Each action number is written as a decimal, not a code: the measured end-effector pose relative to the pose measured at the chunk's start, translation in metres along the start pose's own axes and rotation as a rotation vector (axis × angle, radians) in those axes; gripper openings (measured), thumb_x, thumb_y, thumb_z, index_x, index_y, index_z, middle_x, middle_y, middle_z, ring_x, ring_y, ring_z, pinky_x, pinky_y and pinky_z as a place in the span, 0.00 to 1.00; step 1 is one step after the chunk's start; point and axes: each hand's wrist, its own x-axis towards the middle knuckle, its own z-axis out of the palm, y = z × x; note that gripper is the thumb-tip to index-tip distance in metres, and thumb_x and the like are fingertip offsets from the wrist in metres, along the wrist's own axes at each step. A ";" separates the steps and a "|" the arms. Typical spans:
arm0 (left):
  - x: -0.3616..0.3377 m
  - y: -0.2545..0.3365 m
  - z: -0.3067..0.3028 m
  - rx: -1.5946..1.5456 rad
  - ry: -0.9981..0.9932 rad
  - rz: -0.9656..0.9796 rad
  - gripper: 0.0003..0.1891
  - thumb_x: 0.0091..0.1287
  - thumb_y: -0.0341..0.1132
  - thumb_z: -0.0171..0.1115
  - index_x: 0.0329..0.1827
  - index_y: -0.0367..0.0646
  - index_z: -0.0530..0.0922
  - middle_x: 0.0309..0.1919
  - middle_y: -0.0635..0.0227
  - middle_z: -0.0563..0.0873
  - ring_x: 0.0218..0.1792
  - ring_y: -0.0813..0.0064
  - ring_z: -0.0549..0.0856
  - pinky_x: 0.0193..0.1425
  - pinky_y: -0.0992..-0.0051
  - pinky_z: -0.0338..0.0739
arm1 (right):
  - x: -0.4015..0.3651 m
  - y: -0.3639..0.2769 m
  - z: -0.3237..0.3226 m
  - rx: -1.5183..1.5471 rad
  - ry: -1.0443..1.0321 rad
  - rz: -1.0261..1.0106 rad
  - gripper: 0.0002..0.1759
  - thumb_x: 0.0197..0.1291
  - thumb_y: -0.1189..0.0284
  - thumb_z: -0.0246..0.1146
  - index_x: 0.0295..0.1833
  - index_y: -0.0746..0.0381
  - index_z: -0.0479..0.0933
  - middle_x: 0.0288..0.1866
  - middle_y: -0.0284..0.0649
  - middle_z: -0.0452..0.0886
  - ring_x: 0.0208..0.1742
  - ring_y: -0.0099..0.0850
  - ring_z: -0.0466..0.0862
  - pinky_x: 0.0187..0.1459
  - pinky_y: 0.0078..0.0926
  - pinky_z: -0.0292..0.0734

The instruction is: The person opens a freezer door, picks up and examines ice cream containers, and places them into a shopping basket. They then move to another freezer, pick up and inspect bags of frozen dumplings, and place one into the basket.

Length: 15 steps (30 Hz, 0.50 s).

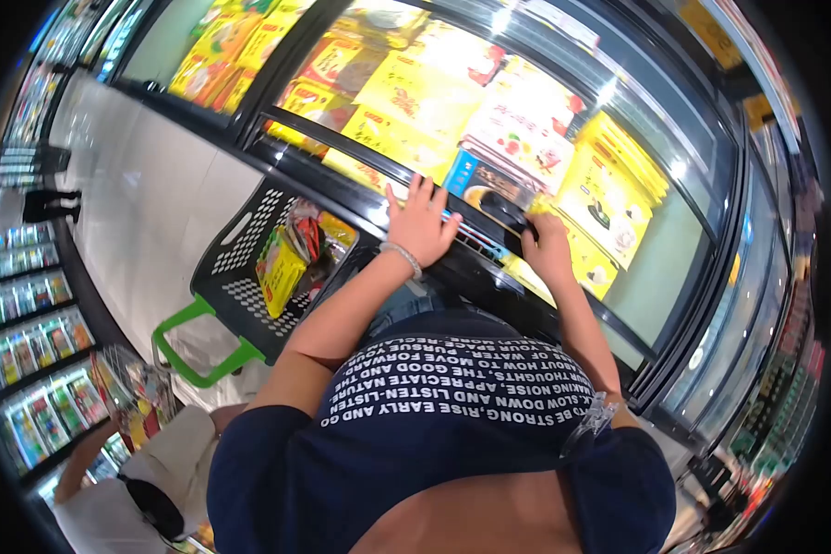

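My left hand [420, 224] lies on the black and metal front edge of a chest freezer [342, 198], its fingers spread and nothing held. To its right, my right hand [548, 247] has its fingers curled round a black handle [505, 209] at the same edge. Just beyond the hands lie a dark blue food package [483, 181], a white package with red print [523, 120] and several yellow packages [406, 88]. Another stack of yellow packages [619, 189] lies to the right of the handle.
A dark shopping basket [235, 268] with a green handle [203, 367] stands at my left, holding a yellow packet [284, 272] and other packets. Behind it a person in a light shirt [125, 517] is near a loaded cart [138, 392]. Lit shelves [42, 346] line the far left.
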 end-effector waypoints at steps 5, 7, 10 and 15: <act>-0.034 -0.021 0.010 -0.088 -0.047 0.027 0.27 0.60 0.50 0.52 0.57 0.40 0.69 0.57 0.47 0.66 0.65 0.47 0.59 0.64 0.41 0.45 | -0.035 -0.022 0.033 -0.048 -0.081 -0.010 0.09 0.48 0.76 0.58 0.37 0.67 0.76 0.32 0.50 0.75 0.38 0.47 0.74 0.40 0.40 0.70; -0.042 -0.017 0.014 -0.213 -0.098 0.102 0.26 0.60 0.49 0.54 0.56 0.41 0.69 0.59 0.50 0.66 0.65 0.47 0.58 0.65 0.43 0.45 | -0.044 -0.014 0.026 -0.129 -0.047 -0.103 0.10 0.51 0.74 0.58 0.38 0.68 0.76 0.33 0.52 0.75 0.38 0.47 0.74 0.41 0.40 0.70; -0.068 -0.051 -0.011 -0.264 0.000 0.150 0.25 0.57 0.46 0.58 0.54 0.42 0.71 0.59 0.52 0.66 0.65 0.50 0.59 0.65 0.47 0.49 | -0.035 -0.006 0.019 -0.171 -0.160 0.025 0.12 0.53 0.73 0.57 0.39 0.70 0.76 0.32 0.54 0.75 0.37 0.49 0.75 0.42 0.40 0.70; -0.177 -0.209 -0.080 0.098 0.225 -0.406 0.17 0.52 0.41 0.61 0.44 0.43 0.77 0.48 0.53 0.74 0.50 0.51 0.72 0.57 0.58 0.64 | -0.024 0.000 0.005 -0.310 -0.209 0.017 0.11 0.54 0.72 0.57 0.36 0.70 0.77 0.31 0.54 0.76 0.35 0.49 0.76 0.40 0.40 0.71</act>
